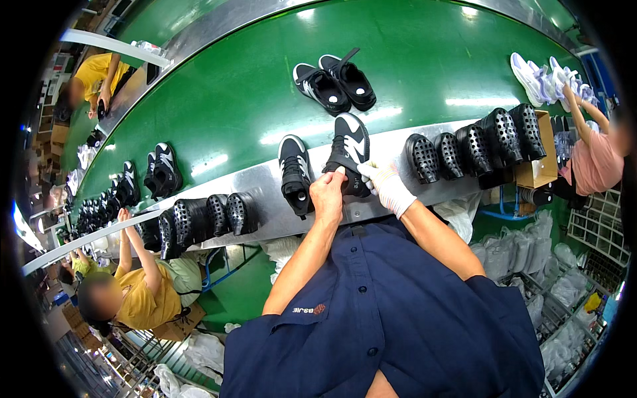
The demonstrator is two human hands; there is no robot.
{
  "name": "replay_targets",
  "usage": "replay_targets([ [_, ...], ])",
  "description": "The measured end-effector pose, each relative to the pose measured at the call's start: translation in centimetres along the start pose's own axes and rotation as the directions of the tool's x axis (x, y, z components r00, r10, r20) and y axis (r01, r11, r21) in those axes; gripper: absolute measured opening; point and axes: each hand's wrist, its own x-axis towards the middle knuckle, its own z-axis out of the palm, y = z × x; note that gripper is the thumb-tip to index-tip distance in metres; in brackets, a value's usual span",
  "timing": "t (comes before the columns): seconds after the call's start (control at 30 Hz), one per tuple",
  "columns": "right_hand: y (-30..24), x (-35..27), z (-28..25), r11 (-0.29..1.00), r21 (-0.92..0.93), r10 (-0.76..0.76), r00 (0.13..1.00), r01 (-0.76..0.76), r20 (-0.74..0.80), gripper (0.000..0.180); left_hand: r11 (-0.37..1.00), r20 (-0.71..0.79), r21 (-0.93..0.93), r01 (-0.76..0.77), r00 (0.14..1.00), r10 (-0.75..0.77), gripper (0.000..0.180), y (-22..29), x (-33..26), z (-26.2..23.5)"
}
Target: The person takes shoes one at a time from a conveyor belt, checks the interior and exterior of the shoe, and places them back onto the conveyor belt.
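A black-and-white sneaker (353,138) lies on the steel ledge in front of me, its toe pointing away and a dark strap (343,161) across its upper. My bare left hand (327,196) is closed at the left side of its collar, fingers pinched together. From the right, my right hand (388,188), in a white glove, grips the collar's other side near the heel. What exactly the fingertips pinch is partly hidden. Just left of it lies a matching sneaker (293,174), apart from both hands. Farther off, another pair of sneakers (335,85) sits on the green table surface.
Black perforated shoe-shaped forms stand along the steel ledge (385,151), several on the right (472,149) and several on the left (192,222). White-and-lilac sneakers (541,79) are at the far right. People work at left and right. A cardboard box (541,156) adjoins the right-hand forms.
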Motion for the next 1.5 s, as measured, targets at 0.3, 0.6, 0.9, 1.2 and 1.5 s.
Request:
replay_targets([
  [0.3,2.5,1.1,-0.2,0.892,-0.41,-0.239,0.969,0.192,-0.066,0.027,0.973,0.003,0.204,-0.111,0.994,0.112,0.025,-0.1,0.1,0.3],
  [0.6,0.8,-2.5,-2.1,0.679,-0.707,-0.412,0.9,0.199,-0.143,0.038,0.415,0.246,0.657,-0.63,0.699,0.671,0.022,2.3,-1.1,0.7],
  [0.9,2.0,-1.8,-0.8,0.254,-0.918,-0.703,0.71,0.305,0.042,0.034,0.315,0.439,0.504,-0.804,0.552,0.709,0.024,3.1,-0.7,1.3],
  [1.2,1.9,-0.8,2.7,0.076,-0.799,-0.746,0.566,0.596,0.351,0.024,0.095,0.522,0.708,-0.7,0.609,0.597,0.052,-1.0,-4.5,-10.7],
  [1.5,0.6,-0.5,6.3,0.567,-0.573,-0.516,0.797,0.592,0.313,0.039,0.2,0.455,0.851,-0.486,0.872,0.183,0.04,2.8,-3.8,-8.4],
])
